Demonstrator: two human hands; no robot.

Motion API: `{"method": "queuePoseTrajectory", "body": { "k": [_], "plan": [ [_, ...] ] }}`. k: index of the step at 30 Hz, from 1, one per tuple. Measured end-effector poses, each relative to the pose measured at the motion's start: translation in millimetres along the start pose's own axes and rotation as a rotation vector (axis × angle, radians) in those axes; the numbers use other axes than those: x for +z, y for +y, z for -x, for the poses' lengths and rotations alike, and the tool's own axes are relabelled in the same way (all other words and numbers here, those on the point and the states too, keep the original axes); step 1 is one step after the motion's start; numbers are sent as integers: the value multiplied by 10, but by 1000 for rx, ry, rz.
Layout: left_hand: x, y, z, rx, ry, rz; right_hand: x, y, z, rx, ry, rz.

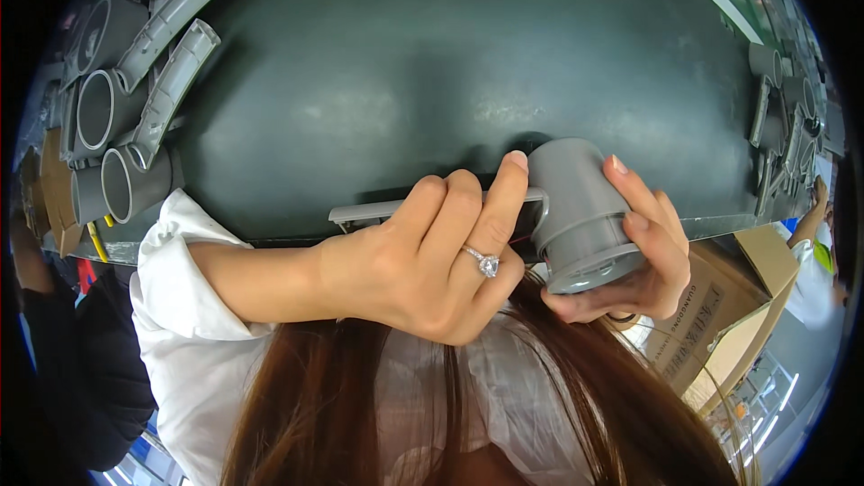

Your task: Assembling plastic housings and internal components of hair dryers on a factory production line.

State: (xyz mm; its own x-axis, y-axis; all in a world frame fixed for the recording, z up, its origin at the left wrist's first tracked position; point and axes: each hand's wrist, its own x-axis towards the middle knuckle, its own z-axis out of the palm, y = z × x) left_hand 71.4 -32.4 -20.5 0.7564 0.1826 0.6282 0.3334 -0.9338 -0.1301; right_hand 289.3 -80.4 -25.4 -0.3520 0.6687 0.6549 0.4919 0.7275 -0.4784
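Note:
A grey plastic cylinder with a long side handle (580,187) is held in front of me at the near edge of the table. My left hand (432,256), wearing a ring, closes over the handle near where it joins the cylinder. Its index fingertip reaches up beside the cylinder wall. My right hand (655,252) wraps round the cylinder from the right, thumb under the lower rim and fingers along the side. The cylinder leans, its stepped lower end tipped toward me. Part of the handle is hidden behind my left fingers.
Several like grey cylinders with handles (115,106) crowd the table's left side. More grey parts (781,117) lie at the far right. A cardboard box (720,315) stands below the table's right edge. People appear at both sides.

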Motion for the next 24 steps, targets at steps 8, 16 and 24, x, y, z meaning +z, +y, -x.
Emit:
{"method": "queuePoseTrajectory", "body": {
  "k": [8,16,24],
  "plan": [
    [13,-21,-28,-7,-27,-9,38,3,-63,51,142,101],
    [69,-4,-77,-33,-37,-11,46,65,-108,87,209,187],
    [50,37,-81,-226,-119,268,73,210,-180,142,165,166]
  ]
}}
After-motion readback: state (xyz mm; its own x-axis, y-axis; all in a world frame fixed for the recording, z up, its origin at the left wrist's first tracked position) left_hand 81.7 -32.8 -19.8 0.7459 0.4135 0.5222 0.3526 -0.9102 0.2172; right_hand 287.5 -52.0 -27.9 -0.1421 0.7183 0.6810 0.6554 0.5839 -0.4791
